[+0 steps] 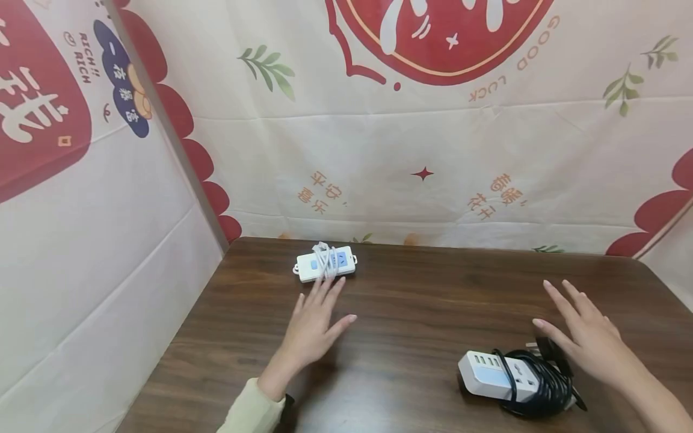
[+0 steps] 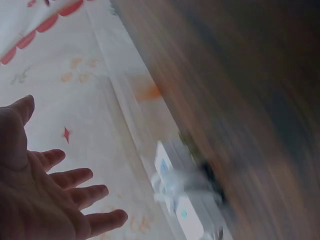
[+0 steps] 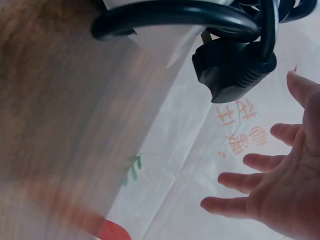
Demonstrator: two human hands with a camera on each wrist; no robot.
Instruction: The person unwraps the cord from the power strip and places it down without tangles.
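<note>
A small white power strip (image 1: pixel 307 268) with blue sockets, its white cord wound round the middle, lies near the far left of the table. My left hand (image 1: pixel 310 329) hovers just on the near side of it, fingers spread and holding nothing. At the right, a larger white power strip (image 1: pixel 489 376) with USB ports lies wrapped in a thick black cord (image 1: pixel 541 385). Beside that bundle my right hand (image 1: pixel 595 340) is held with spread fingers, nothing in its grasp. The right wrist view shows the cord's black plug (image 3: pixel 230 67) close to the right hand, apart from its fingers.
The dark wood table (image 1: pixel 400 313) ends at a printed cloth backdrop (image 1: pixel 379 150). Another cloth wall (image 1: pixel 81 252) stands along the left side. Bare wood lies between the two power strips.
</note>
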